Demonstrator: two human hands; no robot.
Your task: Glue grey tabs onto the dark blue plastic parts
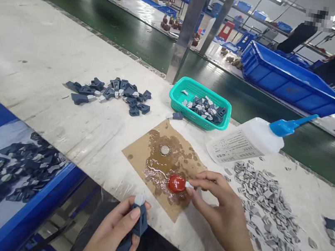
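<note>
My left hand (120,227) is closed around dark blue plastic parts (139,221) with light grey tips, just off the table's front edge. Between the thumb and fingers of my right hand (221,205) is a small light grey piece (189,185). That piece is at the side of a shiny red round cap (177,183), which sits on a wet brown cardboard sheet (141,155). A pale round disc (165,150) also lies on the wet cardboard. To the right spreads a pile of small grey pieces (268,212).
A green basket (198,119) of parts stands behind the cardboard, beside a white bottle (247,139) with a blue nozzle. Dark blue parts (112,90) lie left of it. A blue bin (32,206) is below left. A metal post (187,36) rises behind; people work beyond the green conveyor (129,46).
</note>
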